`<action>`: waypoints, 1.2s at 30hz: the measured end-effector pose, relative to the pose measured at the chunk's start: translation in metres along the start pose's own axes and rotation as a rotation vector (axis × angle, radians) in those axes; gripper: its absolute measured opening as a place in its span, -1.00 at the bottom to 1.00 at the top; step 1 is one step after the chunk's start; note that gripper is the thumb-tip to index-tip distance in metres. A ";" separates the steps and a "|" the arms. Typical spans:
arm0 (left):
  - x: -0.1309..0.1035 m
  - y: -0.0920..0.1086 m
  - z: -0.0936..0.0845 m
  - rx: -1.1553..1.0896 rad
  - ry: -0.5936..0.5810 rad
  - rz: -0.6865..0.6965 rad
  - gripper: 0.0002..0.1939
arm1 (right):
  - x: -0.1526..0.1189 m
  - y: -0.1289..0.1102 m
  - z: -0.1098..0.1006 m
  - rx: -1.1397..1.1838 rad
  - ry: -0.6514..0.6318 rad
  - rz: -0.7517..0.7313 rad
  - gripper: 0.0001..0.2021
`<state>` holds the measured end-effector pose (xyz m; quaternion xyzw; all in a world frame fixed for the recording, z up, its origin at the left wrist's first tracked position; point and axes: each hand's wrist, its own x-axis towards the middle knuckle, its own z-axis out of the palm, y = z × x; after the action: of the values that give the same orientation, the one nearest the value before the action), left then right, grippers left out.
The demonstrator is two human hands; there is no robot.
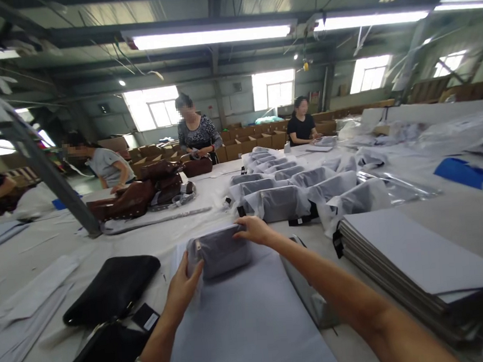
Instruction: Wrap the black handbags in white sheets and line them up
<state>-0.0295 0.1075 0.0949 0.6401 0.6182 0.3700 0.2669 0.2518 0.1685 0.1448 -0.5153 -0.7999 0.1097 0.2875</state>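
A dark zip pouch [224, 252] inside a cloudy translucent bag is held between my two hands, above a stack of pale sheets [244, 320]. My left hand [185, 283] grips its left end, the thumb on the near face beside the zip pull. At the upper right corner, my right hand [253, 229] pinches the edge. The pouch's far side is hidden. Two black pouches [112, 289] with a black tag [146, 318] lie left of my left forearm. Beyond my right hand stand rows of similar wrapped pouches [279, 203].
Stacked grey boards [422, 245] rise at the right. Brown leather bags [142, 194] are heaped behind a slanted metal post [52, 168] at the left. White sheets [26, 315] lie at the far left, a blue object [462, 173] at the right. Several people work across the table.
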 end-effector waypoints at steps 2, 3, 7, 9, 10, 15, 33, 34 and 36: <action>0.004 0.007 0.005 -0.006 0.011 0.047 -0.28 | 0.001 0.006 -0.010 0.007 0.025 0.012 -0.67; 0.006 0.014 0.009 -0.020 0.007 0.069 -0.30 | 0.001 0.010 -0.018 0.006 0.042 0.018 -0.68; 0.026 0.058 0.040 -0.134 -0.051 0.128 -0.30 | -0.008 0.041 -0.071 -0.033 0.119 0.056 -0.69; 0.040 0.086 0.066 -0.228 -0.125 0.151 -0.29 | -0.016 0.064 -0.104 -0.078 0.148 0.095 -0.67; 0.048 0.099 0.081 -0.272 -0.168 0.157 -0.28 | -0.022 0.076 -0.119 -0.106 0.156 0.121 -0.66; 0.065 0.136 0.151 -0.345 -0.297 0.187 -0.24 | -0.063 0.122 -0.154 -0.287 0.221 0.319 -0.58; -0.057 -0.015 0.136 -0.489 -0.213 -0.059 -0.35 | -0.094 0.171 -0.060 -0.110 -0.374 0.523 -0.71; -0.061 -0.021 0.138 -0.489 -0.196 -0.065 -0.37 | -0.092 0.173 -0.059 -0.105 -0.381 0.536 -0.70; -0.066 -0.027 0.141 -0.482 -0.179 -0.062 -0.39 | -0.090 0.175 -0.054 -0.099 -0.375 0.558 -0.68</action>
<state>0.0700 0.0612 -0.0181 0.5688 0.5055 0.4402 0.4767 0.4432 0.1605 0.0746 -0.6984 -0.6715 0.2380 0.0692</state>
